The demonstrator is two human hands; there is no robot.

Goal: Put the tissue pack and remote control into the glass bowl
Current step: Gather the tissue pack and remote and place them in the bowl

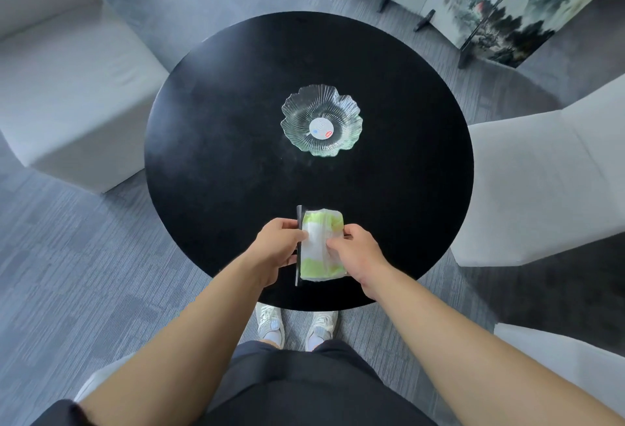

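A white and green tissue pack (319, 226) lies near the front edge of the round black table (216, 141). A thin black remote control (299, 216) runs along the pack's left side, seen mostly edge-on. My left hand (279, 243) grips the remote and the pack from the left. My right hand (353, 249) pinches the pack from the right, fingers over its middle. The glass bowl (321, 120), flower-shaped with a white sticker in its centre, stands empty farther back, well apart from both hands.
White upholstered chairs stand to the left (67, 87) and right (541, 182) of the table. A painted folding screen (490, 3) stands at the back right. My shoes (294, 324) show below the table's front edge on grey carpet.
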